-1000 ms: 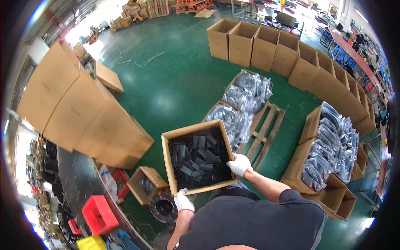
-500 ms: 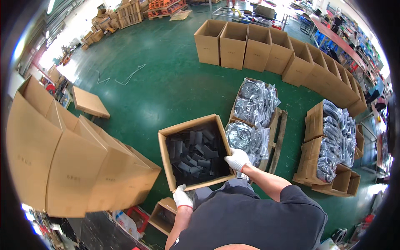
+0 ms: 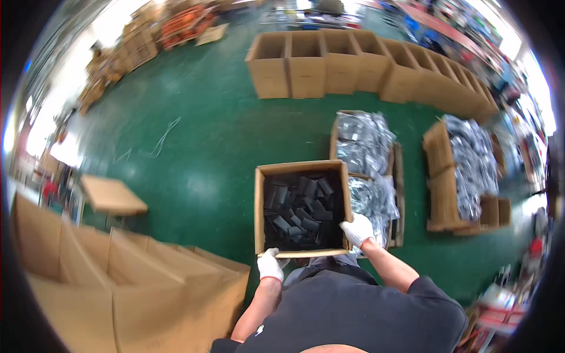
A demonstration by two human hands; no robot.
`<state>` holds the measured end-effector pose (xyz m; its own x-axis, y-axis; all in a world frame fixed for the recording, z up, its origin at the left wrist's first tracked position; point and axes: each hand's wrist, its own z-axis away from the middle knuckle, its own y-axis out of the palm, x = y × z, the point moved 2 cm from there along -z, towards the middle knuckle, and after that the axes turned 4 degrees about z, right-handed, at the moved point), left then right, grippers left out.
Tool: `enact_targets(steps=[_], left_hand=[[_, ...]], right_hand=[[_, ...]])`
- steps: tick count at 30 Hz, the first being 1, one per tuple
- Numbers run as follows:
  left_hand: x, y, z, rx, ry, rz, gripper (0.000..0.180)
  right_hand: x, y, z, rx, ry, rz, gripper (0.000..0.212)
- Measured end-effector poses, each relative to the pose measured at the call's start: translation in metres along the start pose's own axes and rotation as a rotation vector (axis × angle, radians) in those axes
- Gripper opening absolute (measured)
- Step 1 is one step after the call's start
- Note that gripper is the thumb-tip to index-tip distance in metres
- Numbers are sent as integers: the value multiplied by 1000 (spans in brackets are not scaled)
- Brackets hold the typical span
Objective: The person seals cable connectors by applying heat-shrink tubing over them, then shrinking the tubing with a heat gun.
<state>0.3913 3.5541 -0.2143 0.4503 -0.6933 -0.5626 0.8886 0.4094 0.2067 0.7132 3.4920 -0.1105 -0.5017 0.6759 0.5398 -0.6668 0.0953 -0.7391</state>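
Carton (image 3: 259, 209) now farther right in view

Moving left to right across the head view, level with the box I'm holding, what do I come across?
Flat brown board, held open box of black pieces, plastic-bagged goods, wooden pallet, brown cartons of plastic-wrapped bundles.

white gloves (image 3: 358, 229), red cuff edges (image 3: 271, 278); dark short-sleeved shirt (image 3: 359, 312), small white mark (image 3: 259, 330); grey trousers (image 3: 293, 275).

two gloved hands (image 3: 358, 230), one carried box (image 3: 303, 169), over ten black pieces (image 3: 281, 223), one wooden pallet (image 3: 399, 194), two bag-filled boxes (image 3: 333, 139) beside it or on it, two bag-filled boxes farther right (image 3: 444, 194), at least eight open boxes in a row (image 3: 307, 79)
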Motion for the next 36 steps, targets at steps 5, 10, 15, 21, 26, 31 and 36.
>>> enact_targets(steps=[5,10,15,21,26,31,36], left_hand=[[-47,56,-32,196,-83,-142,23],[-76,64,-91,388,-63,-244,29],[-125,102,-136,484,-219,-683,34],[-120,139,-162,802,-235,-1428,24],[-77,146,-154,929,-213,-1753,32],[-32,173,-121,1310,-80,-1947,27],[8,205,-90,1592,30,-2193,22]], right_hand=[[23,-18,-8,-125,144,54,40],[5,28,-38,-396,121,-65,29],[-15,62,-2,-505,367,-150,30],[-20,107,84,-495,688,-187,30],[-14,114,155,-503,856,-241,33],[-22,116,221,-674,1014,-281,30],[-55,129,260,-775,1072,-344,28]])
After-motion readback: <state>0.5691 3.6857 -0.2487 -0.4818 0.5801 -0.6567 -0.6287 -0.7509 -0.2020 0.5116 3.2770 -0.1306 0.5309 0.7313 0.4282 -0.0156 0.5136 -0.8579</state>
